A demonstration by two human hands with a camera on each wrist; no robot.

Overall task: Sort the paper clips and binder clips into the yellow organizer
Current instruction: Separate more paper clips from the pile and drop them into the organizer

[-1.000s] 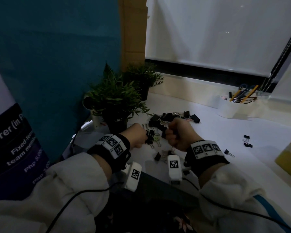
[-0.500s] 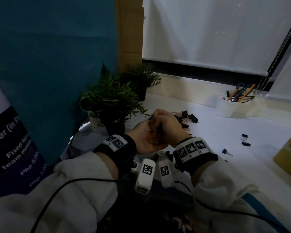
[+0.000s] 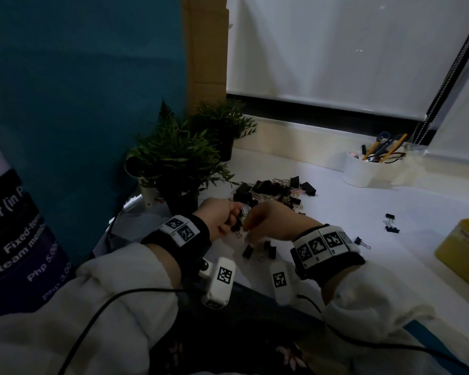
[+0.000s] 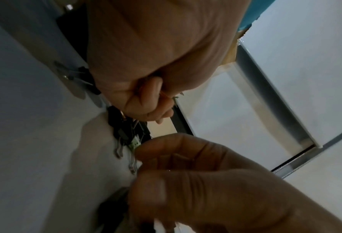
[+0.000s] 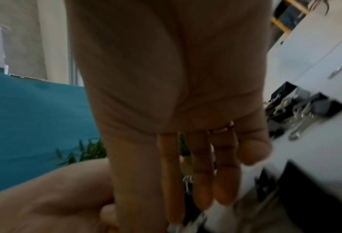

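The white worktop point(image 3: 363, 226) carries everything, and places here are given from the big pile of clips point(image 3: 271, 189) lying near its back left part. Just left of that pile stand two potted plants point(image 3: 179, 158). Well to the pile's right, against the back ledge, is a white cup point(image 3: 359, 170) holding scissors and pencils. Far right of the pile and nearer the person, the yellow organizer point(image 3: 463, 250) shows only partly at the frame edge; what lies inside it cannot be told.

Just in front of the pile, the left hand point(image 3: 220, 217) has its fingers curled round a bunch of black binder clips point(image 3: 236, 226), whose wire handles hang below the fist in the left wrist view. The right hand point(image 3: 271, 221) is right beside it, nearly touching. Its fingers point(image 5: 203, 181) look fairly straight and close together in the right wrist view, reaching toward the left hand's bunch, but whether they pinch anything cannot be told.

A few loose black clips point(image 3: 257, 250) lie just under the hands, nearer than the pile. Between the pile and the organizer sit three more small binder clips point(image 3: 390, 224), well apart from the pile.
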